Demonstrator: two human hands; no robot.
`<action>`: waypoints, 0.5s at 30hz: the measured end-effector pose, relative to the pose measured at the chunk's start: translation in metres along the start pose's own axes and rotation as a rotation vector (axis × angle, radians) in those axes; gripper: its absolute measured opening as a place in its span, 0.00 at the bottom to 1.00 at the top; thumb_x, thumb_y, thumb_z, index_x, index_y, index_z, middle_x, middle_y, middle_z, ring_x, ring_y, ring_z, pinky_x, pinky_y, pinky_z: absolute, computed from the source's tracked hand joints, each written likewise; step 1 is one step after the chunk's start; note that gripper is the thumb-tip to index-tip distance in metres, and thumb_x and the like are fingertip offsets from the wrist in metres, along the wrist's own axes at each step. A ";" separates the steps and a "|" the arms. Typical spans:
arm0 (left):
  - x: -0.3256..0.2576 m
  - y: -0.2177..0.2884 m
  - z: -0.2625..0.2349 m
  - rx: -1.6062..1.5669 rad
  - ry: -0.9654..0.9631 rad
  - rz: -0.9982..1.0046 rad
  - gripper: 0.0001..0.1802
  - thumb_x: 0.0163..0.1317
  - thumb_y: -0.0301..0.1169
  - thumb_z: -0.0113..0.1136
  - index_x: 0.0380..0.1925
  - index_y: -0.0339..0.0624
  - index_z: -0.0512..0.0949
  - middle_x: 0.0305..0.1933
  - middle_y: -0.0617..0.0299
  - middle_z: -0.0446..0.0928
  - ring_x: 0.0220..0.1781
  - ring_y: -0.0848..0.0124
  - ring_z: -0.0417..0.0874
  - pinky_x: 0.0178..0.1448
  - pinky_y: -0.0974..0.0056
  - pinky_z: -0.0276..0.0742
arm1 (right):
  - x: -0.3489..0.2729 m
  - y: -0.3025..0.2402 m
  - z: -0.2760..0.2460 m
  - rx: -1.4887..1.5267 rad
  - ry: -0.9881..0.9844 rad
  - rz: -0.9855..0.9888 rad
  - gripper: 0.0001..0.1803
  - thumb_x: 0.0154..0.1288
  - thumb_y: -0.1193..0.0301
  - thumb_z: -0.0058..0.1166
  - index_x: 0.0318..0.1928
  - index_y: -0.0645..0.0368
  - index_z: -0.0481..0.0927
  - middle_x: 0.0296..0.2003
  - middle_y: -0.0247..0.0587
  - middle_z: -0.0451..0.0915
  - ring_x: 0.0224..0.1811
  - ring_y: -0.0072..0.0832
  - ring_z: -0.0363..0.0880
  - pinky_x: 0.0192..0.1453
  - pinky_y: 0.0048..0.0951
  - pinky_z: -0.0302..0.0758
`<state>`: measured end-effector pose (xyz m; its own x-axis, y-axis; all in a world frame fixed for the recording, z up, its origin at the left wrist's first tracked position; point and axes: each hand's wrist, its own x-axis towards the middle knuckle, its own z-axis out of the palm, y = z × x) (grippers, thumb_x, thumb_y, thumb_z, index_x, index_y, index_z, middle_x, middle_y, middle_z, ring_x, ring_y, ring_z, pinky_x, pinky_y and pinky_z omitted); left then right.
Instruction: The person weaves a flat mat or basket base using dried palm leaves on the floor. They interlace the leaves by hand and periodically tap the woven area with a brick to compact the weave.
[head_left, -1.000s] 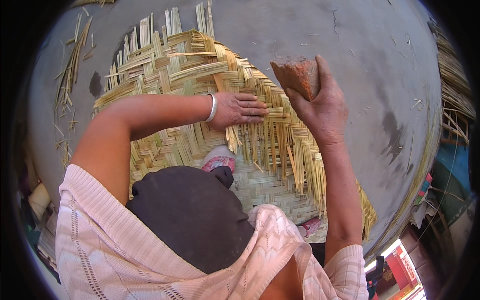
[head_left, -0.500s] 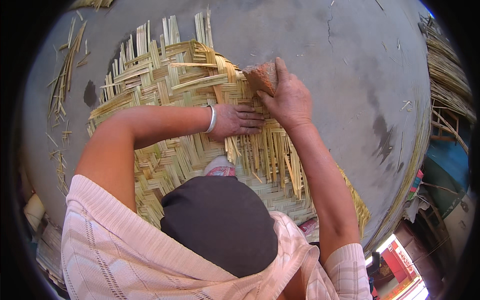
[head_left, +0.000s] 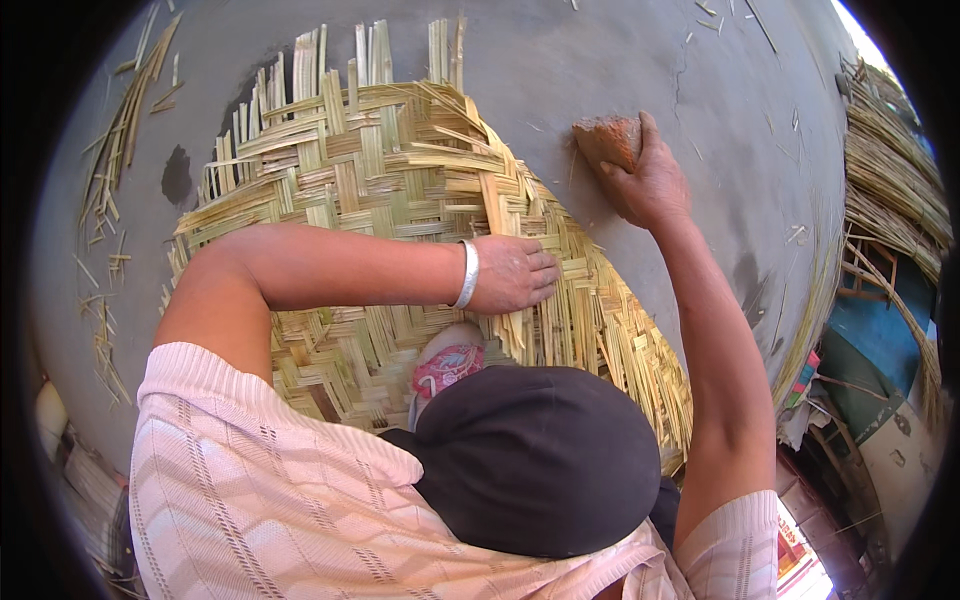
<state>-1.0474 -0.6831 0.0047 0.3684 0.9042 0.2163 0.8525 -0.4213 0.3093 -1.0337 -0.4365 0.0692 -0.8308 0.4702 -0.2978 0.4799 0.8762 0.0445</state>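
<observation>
A woven mat point(head_left: 370, 190) of pale yellow-green split strips lies on the grey floor, with loose strip ends sticking out along its far edge. My left hand point(head_left: 508, 274), a silver bangle at its wrist, presses flat on the weave with its fingers stretched toward the right edge. Off that edge, over the floor, my right hand point(head_left: 655, 185) grips a broken piece of red brick point(head_left: 610, 143) between thumb and fingers. The brick piece is apart from the mat. My shoe point(head_left: 448, 362) in pink and white rests on the mat, partly hidden by my dark-covered knee.
Loose strips point(head_left: 130, 120) are scattered on the floor at the left. A bundle of long dry stalks point(head_left: 890, 160) lies at the far right, beside a blue panel point(head_left: 875, 325). Small scraps dot the concrete floor point(head_left: 740, 130), which has dark wet-looking patches.
My right hand has carried the brick piece rightward, off the mat's edge. My left hand has shifted right across the weave. The mat's right-hand strips now lie folded down flatter.
</observation>
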 end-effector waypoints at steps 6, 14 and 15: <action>0.023 0.010 -0.019 -0.099 0.011 -0.083 0.16 0.56 0.33 0.54 0.40 0.35 0.81 0.45 0.51 0.82 0.52 0.58 0.83 0.55 0.58 0.78 | 0.007 -0.054 -0.012 0.009 0.315 -0.442 0.40 0.68 0.49 0.56 0.73 0.55 0.62 0.68 0.54 0.69 0.68 0.47 0.70 0.67 0.41 0.71; 0.038 0.030 -0.039 -0.028 0.227 -0.213 0.08 0.52 0.33 0.56 0.25 0.41 0.78 0.29 0.61 0.80 0.39 0.62 0.83 0.44 0.58 0.77 | 0.066 -0.149 0.018 1.498 -0.773 0.095 0.37 0.78 0.43 0.37 0.67 0.65 0.70 0.57 0.50 0.80 0.59 0.36 0.78 0.66 0.37 0.71; 0.037 0.030 -0.042 -0.013 0.261 -0.215 0.07 0.52 0.33 0.57 0.25 0.41 0.78 0.29 0.62 0.79 0.40 0.62 0.83 0.45 0.59 0.77 | 0.070 -0.155 0.020 1.587 -0.797 0.053 0.35 0.79 0.46 0.36 0.64 0.65 0.72 0.55 0.48 0.82 0.55 0.36 0.81 0.62 0.38 0.76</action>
<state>-1.0241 -0.6653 0.0608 0.0721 0.9246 0.3739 0.8952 -0.2254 0.3846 -1.1603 -0.5418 0.0223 -0.7136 -0.0913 -0.6946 0.6850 -0.2984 -0.6646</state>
